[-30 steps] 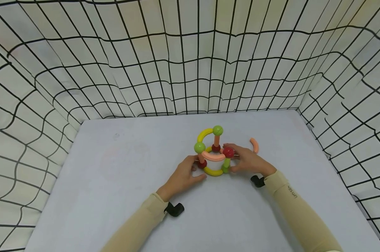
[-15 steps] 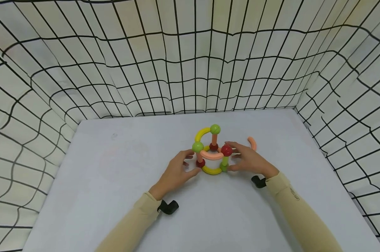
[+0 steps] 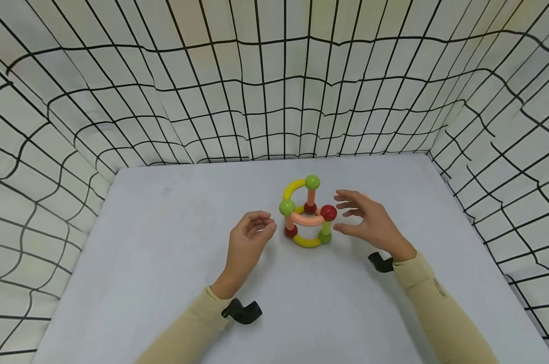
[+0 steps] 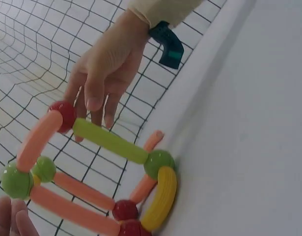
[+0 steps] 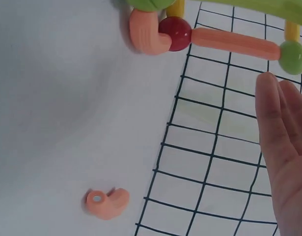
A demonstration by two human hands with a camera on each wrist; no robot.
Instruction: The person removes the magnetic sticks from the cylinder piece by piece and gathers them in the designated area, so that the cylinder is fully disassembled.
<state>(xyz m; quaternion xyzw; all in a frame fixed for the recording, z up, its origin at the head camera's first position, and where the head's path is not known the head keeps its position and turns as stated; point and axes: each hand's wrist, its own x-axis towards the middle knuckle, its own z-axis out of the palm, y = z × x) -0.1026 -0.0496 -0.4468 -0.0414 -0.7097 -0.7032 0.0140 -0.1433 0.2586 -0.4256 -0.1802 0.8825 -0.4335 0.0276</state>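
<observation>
A toy frame of balls and rods stands upright on the white table. Its upper ring joins two green balls [image 3: 312,182] and a red ball [image 3: 329,213] through a yellow arc [image 3: 293,188] and a salmon arc [image 3: 307,220]. Two salmon rods and a lime rod [image 4: 111,141] stand between the upper ring and the lower one. Left of the frame, my left hand [image 3: 244,247] hovers with loosely bent fingers, holding nothing. My right hand [image 3: 372,222] is beside the red ball, fingers spread and apart from it. Behind that hand lies a loose salmon curved piece [image 5: 107,204], mostly hidden in the head view.
Black netting [image 3: 274,96] over pale walls rises along the back and both sides of the white table [image 3: 165,253]. A black curved fitting [image 3: 243,312] is on the left wrist, and a similar black fitting [image 3: 380,262] is on the right one.
Both hands have drawn away from the toy frame, the left to the left and the right to the right and upward. The frame stays standing in place.
</observation>
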